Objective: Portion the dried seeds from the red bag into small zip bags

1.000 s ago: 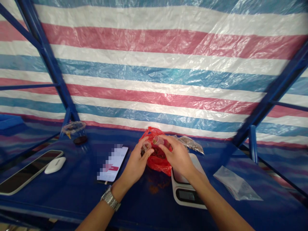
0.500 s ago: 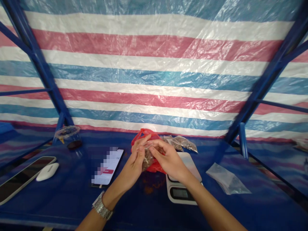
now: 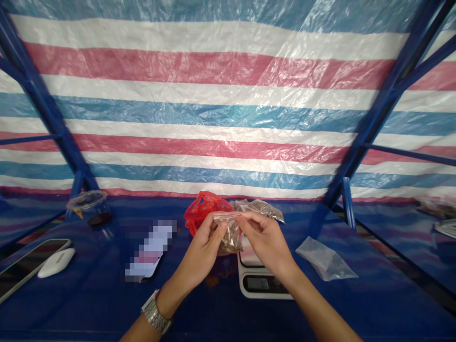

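Note:
Both hands hold up a small clear plastic bag [image 3: 231,233] with brownish bits inside, just above the blue table. My left hand [image 3: 204,247], with a metal watch on its wrist, pinches the bag's top left corner. My right hand [image 3: 265,240] pinches the top right edge. Behind the bag lies a crumpled red plastic bag [image 3: 201,213]. A white kitchen scale [image 3: 261,282] sits under my right wrist. Filled clear bags [image 3: 261,208] lie past the scale.
A phone [image 3: 149,249] lies left of my hands, a white mouse [image 3: 56,262] and a dark tablet [image 3: 21,273] further left, and a lidded clear cup [image 3: 90,209] at the back. A pile of empty clear bags [image 3: 326,259] lies at the right. Blue frame posts and a striped tarp stand behind.
My hands have drawn the small filled bag out of the red bag and lifted it nearer to me. The camera has shifted right.

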`<state>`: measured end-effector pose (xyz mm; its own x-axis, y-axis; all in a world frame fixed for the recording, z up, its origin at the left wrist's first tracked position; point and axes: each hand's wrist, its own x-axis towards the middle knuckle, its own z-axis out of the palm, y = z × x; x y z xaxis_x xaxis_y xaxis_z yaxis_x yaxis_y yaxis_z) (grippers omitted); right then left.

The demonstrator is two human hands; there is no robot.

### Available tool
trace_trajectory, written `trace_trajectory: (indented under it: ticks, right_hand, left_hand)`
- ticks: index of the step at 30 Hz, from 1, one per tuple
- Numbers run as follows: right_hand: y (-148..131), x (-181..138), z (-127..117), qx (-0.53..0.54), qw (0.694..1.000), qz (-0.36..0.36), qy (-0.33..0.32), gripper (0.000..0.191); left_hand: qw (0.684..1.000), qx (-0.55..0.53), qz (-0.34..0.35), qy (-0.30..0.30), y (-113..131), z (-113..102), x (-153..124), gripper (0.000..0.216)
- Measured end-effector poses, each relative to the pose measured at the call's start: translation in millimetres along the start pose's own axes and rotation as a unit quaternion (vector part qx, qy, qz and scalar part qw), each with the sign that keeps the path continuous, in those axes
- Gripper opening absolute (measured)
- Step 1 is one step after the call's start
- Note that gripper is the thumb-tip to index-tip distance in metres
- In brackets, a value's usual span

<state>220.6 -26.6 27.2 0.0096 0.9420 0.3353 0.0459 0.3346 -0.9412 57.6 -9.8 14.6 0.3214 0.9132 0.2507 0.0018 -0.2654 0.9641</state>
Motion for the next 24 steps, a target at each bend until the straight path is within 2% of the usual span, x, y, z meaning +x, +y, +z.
trace_trajectory:
  ticks: [3,6,8,11,16,21,24]
  right_hand:
    - [2.0,1.6,-9.0,-0.024,0.999,-0.003,0.029,0.026]
    - [3.4,1.0,-16.3,-0.102,0.992,-0.050,0.052,0.024]
    - [3.3,0.1,-19.8,-0.153,0.984,-0.080,0.040,0.017]
    - [1.4,-1.4,-24.0,-0.181,0.980,-0.079,0.009,0.013]
    - [-3.1,-1.8,-28.9,-0.192,0.977,-0.067,-0.067,0.011]
    - [-1.4,0.5,-28.7,-0.145,0.988,-0.041,-0.041,0.019]
    - [-1.3,-1.9,-25.7,-0.103,0.994,-0.010,-0.032,0.028]
  left_hand:
    - [1.000,-0.018,0.003,0.010,-1.9,7.6,5.9,0.034]
    - [0.997,0.054,0.046,0.015,-3.1,11.4,6.8,0.027]
    - [0.992,0.102,0.071,0.015,-3.4,12.4,5.5,0.026]
    - [0.986,0.144,0.088,0.008,-4.0,11.9,3.2,0.026]
    - [0.982,0.170,0.085,0.008,-5.1,9.4,-0.1,0.028]
    - [0.979,0.181,0.089,-0.003,-1.5,13.0,-2.7,0.027]
    - [0.987,0.147,0.063,0.003,1.4,17.4,-3.1,0.030]
